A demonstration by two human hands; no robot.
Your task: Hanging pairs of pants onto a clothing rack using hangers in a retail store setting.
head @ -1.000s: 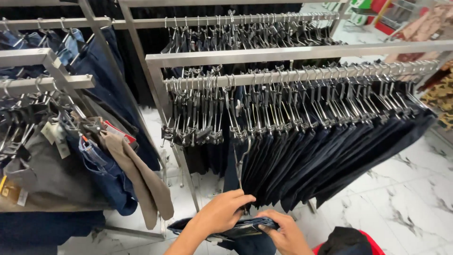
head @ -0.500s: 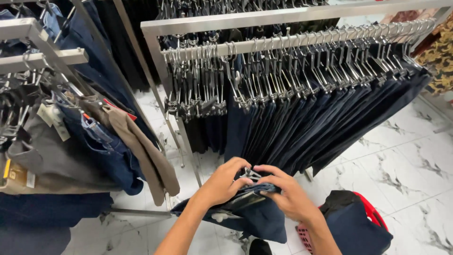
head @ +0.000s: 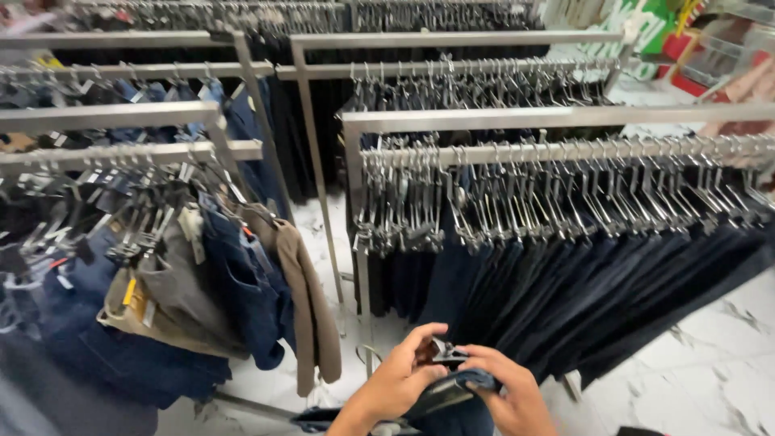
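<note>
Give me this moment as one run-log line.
left hand: grips clip hanger | right hand: holds dark blue trousers at hanger | ahead: metal rail of hung dark trousers

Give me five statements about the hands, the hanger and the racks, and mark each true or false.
1. Both hands, left hand and right hand, are on a metal clip hanger with dark blue trousers. True.
2. The rack rail ahead is bare. False: it is packed with hangers carrying dark trousers.
3. A brown garment hangs on the rack at left. True.
4. The floor is carpeted. False: it is pale marble-look tile.
5. The right hand grips the rail. False: it is on the trousers.
</note>
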